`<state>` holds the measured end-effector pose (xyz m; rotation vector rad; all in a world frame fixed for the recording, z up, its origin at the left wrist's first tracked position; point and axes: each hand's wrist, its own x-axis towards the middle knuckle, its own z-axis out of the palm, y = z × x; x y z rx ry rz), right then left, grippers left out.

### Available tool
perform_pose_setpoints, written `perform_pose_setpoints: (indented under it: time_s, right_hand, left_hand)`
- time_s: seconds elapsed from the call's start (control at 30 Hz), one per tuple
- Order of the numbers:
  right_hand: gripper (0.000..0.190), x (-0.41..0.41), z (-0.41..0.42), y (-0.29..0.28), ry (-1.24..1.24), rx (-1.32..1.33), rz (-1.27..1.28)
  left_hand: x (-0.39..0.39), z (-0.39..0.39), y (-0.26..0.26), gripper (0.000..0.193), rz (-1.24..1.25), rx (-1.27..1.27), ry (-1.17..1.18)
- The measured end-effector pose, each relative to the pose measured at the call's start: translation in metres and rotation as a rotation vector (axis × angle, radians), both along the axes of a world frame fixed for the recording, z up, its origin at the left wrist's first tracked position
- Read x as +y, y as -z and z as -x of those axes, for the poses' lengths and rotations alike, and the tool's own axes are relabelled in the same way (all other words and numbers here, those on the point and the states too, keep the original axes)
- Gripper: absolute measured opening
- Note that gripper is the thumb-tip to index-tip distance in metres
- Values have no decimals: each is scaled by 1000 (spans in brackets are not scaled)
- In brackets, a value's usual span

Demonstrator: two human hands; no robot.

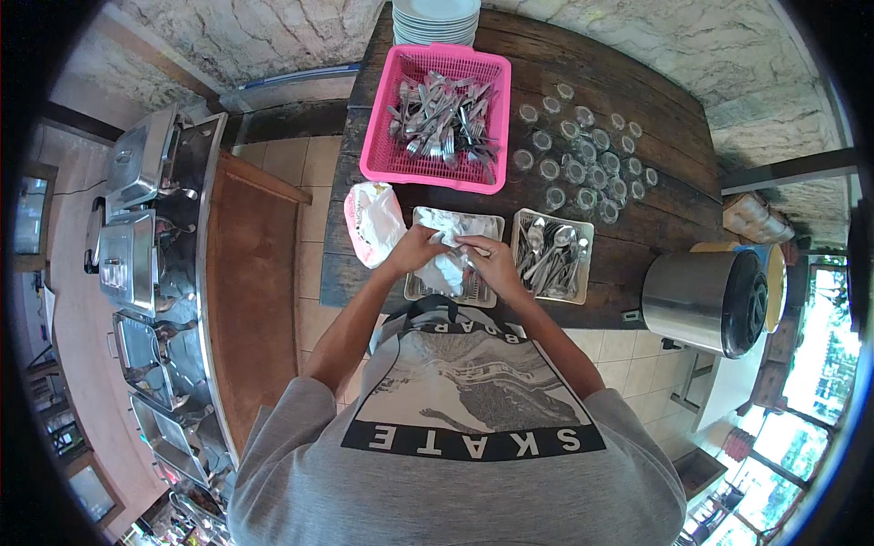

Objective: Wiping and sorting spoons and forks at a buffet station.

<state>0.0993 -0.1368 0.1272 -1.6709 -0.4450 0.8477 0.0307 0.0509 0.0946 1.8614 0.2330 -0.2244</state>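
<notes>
My left hand grips a crumpled white cloth or tissue above a pale plastic basket. My right hand meets it from the other side, fingertips pinched at the white material. A small shiny piece, perhaps cutlery, shows by the right fingers, but most of it is hidden. More white material hangs or lies below the hands, over metal cutlery in the basket. Right of it stands a second pale basket with several spoons. A white plastic bag with red print lies left of my left hand.
A pink plastic basket of mixed forks and spoons stands behind, before stacked white plates. Several glasses cover the wooden table's right side. A steel pot stands near its right edge; chafing dishes line the left counter.
</notes>
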Motion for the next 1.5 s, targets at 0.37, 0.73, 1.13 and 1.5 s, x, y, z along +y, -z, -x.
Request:
perform_pose_setpoints:
  time_s: [0.37,0.73,1.13,1.5]
  right_hand:
    - [18,2,-5,5,-61,-145,45]
    - [47,-7,-14,21,-49,457,150]
    - [34,-7,-30,18,-318,-56,157]
    - [47,-14,-38,1,-519,288,237]
  left_hand:
    - [1,-3,-14,36,84,151,16]
    - [0,-6,-15,23,-1,-25,79]
    - [5,-2,-22,41,275,28,63]
    - [10,-5,-21,25,200,-27,182]
